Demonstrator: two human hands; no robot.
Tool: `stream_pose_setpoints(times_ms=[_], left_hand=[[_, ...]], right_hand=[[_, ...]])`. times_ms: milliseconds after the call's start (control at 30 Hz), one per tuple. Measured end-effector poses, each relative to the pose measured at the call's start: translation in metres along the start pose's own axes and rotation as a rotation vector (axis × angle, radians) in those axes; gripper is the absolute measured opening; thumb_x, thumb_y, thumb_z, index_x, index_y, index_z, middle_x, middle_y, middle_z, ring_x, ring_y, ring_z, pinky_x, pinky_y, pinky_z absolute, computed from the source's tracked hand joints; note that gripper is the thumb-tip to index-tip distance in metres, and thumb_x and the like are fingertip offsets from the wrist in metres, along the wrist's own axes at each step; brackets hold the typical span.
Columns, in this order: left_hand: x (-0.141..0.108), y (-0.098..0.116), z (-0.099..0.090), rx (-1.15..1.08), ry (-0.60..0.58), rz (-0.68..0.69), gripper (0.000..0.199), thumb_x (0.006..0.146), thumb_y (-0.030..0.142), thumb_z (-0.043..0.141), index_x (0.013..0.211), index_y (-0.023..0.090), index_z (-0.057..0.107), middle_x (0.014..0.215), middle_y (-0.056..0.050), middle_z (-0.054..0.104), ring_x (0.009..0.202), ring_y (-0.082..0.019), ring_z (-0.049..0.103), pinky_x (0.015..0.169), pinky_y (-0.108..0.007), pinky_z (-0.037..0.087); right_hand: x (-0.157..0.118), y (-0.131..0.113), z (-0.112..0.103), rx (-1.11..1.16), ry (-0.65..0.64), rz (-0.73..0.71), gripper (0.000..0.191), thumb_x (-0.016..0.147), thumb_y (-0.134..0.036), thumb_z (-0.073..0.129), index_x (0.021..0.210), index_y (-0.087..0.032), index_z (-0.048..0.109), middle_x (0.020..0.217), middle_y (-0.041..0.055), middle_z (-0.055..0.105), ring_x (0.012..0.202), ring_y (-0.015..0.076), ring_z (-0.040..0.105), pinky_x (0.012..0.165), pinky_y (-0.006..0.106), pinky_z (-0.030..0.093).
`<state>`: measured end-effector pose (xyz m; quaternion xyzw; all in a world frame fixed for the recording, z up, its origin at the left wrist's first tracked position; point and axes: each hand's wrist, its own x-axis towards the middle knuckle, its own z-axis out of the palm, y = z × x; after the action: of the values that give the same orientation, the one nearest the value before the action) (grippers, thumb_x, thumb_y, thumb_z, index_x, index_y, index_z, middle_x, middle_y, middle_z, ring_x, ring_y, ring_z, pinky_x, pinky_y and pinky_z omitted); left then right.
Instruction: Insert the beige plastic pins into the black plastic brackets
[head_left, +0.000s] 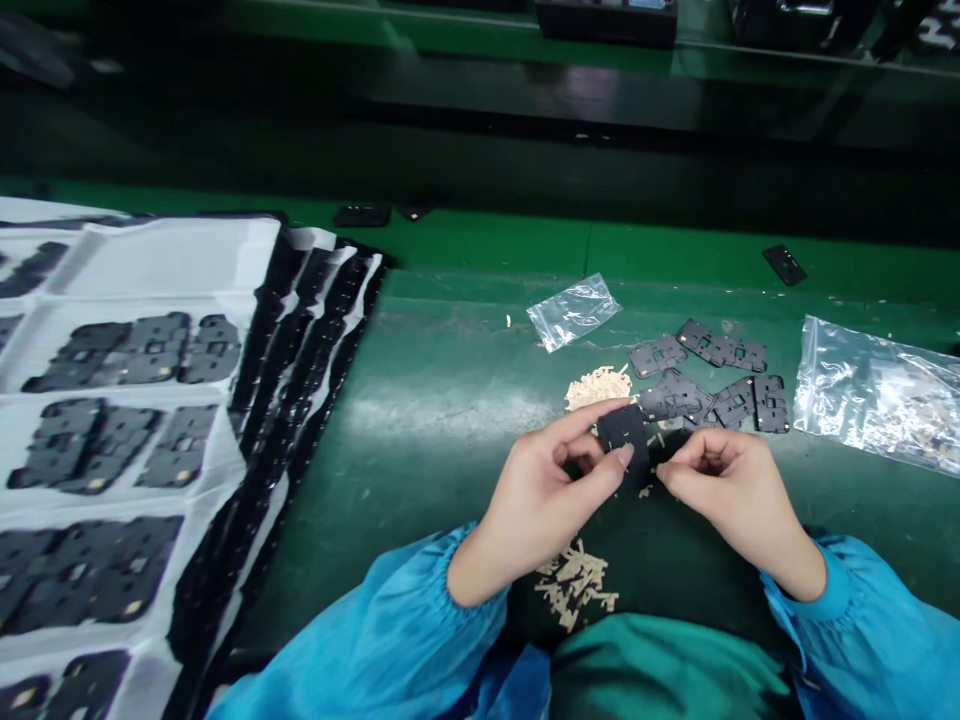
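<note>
Black plate (624, 445) is being clamped above the green table (420, 480) by the left hand (544, 490), thumb on top, seemingly steadying it well, while the right hand (727, 490) is working at its right edge, any grip there impossible to tell

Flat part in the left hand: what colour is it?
The flat part is black, with small pale marks on its face; see the head view.

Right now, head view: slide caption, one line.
Left hand holding a black plate, right hand close beside it, tan strips piled on the green bench.
</note>
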<state>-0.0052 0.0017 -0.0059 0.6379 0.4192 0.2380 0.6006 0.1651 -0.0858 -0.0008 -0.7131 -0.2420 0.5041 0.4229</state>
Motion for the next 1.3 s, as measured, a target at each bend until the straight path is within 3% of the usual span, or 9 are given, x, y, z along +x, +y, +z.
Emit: stream_pose_setpoints(times_ms=[467, 800, 1067, 1300], left_hand=[[-0.0071, -0.0048, 0.0020, 0.134, 0.018, 0.109, 0.044, 0.087, 0.020, 0.068, 0.130, 0.016, 0.072, 0.057, 0.008, 0.060, 0.052, -0.008, 0.053, 0.060, -0.018, 0.051], [-0.0077, -0.0021, 0.0055, 0.212, 0.051, 0.137, 0.044, 0.087, 0.022, 0.067, 0.130, 0.014, 0.073, 0.056, 0.006, 0.059, 0.049, -0.009, 0.050, 0.046, -0.016, 0.046], [-0.0085, -0.0012, 0.0039, 0.201, 0.035, 0.107, 0.044, 0.086, 0.022, 0.067, 0.129, 0.015, 0.073, 0.055, 0.007, 0.057, 0.048, -0.008, 0.046, 0.046, -0.016, 0.044], [-0.0071, -0.0019, 0.0043, 0.118, 0.022, 0.060, 0.043, 0.086, 0.020, 0.068, 0.128, 0.016, 0.073, 0.055, 0.009, 0.056, 0.050, -0.008, 0.050, 0.062, -0.021, 0.052]], right_hand=[[-0.0057, 0.0050, 0.0040, -0.071, 0.014, -0.070, 0.014, 0.066, -0.025, 0.072, 0.056, -0.019, 0.065, 0.053, -0.0022, 0.063, 0.049, 0.0103, 0.051, 0.049, 0.023, 0.039], [-0.0077, 0.0078, 0.0048, -0.153, 0.058, -0.142, 0.013, 0.069, -0.024, 0.070, 0.058, -0.019, 0.066, 0.053, -0.0031, 0.062, 0.049, 0.0098, 0.050, 0.047, 0.022, 0.038], [-0.0064, 0.0047, 0.0041, -0.092, 0.008, -0.094, 0.015, 0.068, -0.024, 0.072, 0.056, -0.020, 0.064, 0.052, -0.0023, 0.063, 0.048, 0.0102, 0.051, 0.047, 0.023, 0.039], [-0.0031, 0.0032, 0.0017, -0.035, -0.021, -0.033, 0.016, 0.066, -0.024, 0.073, 0.054, -0.020, 0.063, 0.052, -0.0024, 0.063, 0.048, 0.0105, 0.051, 0.047, 0.023, 0.040]])
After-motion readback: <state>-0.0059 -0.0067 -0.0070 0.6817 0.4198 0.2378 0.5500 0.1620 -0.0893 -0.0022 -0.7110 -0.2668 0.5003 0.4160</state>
